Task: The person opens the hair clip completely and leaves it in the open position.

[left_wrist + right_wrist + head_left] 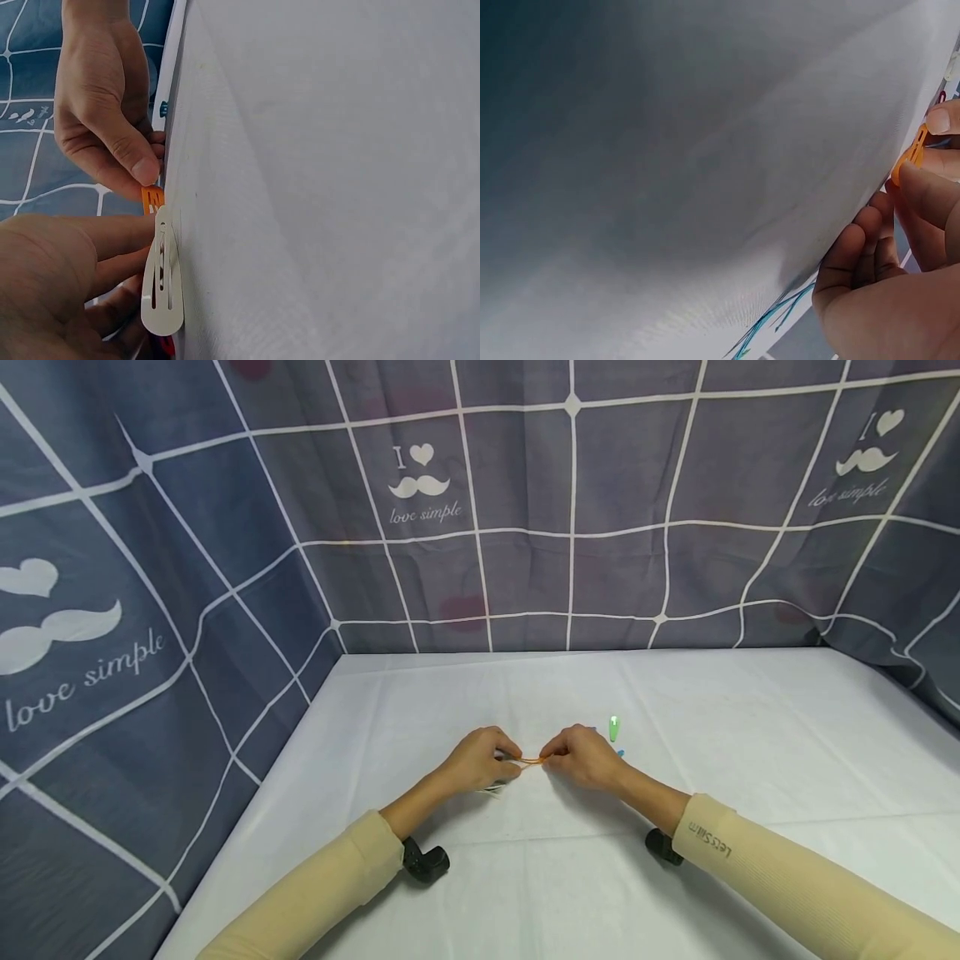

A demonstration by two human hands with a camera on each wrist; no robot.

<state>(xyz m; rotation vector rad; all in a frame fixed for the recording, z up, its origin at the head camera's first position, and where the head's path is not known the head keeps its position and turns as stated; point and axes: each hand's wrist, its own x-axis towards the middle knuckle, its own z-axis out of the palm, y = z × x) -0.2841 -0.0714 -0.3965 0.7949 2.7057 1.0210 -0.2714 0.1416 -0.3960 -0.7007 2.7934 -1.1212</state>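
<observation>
An orange snap hair clip (532, 761) spans the gap between the two hands above the table. My right hand (585, 757) pinches its broad end between thumb and forefinger, as the right wrist view shows. At the narrow end, the thumb and fingers of my left hand (478, 762) hold the same orange clip (918, 142). A white snap hair clip (162, 322) lies along the left fingers in the left wrist view, overlapping the orange one; whether it is held or linked is unclear. A red piece (166, 345) shows partly behind it.
Beyond the right hand, a green hair clip (613, 728) and a small blue piece (620, 752) lie on the white-covered table (480, 902). A dark checked curtain (525, 577) hangs behind the table and along its left side.
</observation>
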